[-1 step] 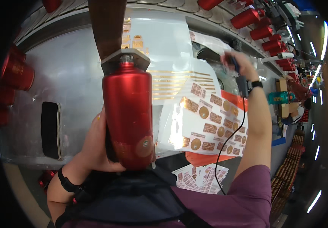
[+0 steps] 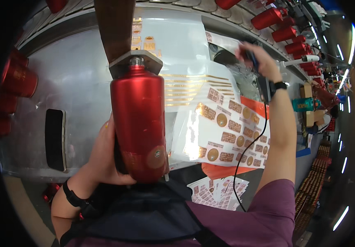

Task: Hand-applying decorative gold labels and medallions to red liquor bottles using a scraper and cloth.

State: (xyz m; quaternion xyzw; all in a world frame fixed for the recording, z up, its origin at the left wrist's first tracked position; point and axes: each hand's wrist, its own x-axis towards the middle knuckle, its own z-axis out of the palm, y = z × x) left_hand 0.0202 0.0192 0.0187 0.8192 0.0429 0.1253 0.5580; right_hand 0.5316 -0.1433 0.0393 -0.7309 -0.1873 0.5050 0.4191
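A red metallic bottle (image 2: 138, 111) lies with its neck toward the far side, against an angular grey plate (image 2: 153, 66) on a brown bar (image 2: 115, 33). My left hand (image 2: 103, 162) grips the bottle's left side near its base; some fingers are hidden behind it. A small round sticker (image 2: 157, 154) shows on the lower bottle. At the far right, my right hand (image 2: 269, 65) is closed round a dark corded hand tool (image 2: 264, 87), above a cluttered patch with clear plastic (image 2: 243, 82). Motion blurs those fingers, and the tool's exact kind cannot be made out.
A sheet of gold and brown decals (image 2: 228, 131) lies right of the bottle, over an orange sheet (image 2: 210, 171). The tool's black cable (image 2: 243, 158) crosses it. A phone (image 2: 55, 140) rests at left. Red bottles (image 2: 19, 80) stand at left, and several more (image 2: 284, 33) line the conveyor.
My right hand has shifted slightly farther away with the corded tool, and its forearm has moved a little to the right. My left hand and the red bottle stay put.
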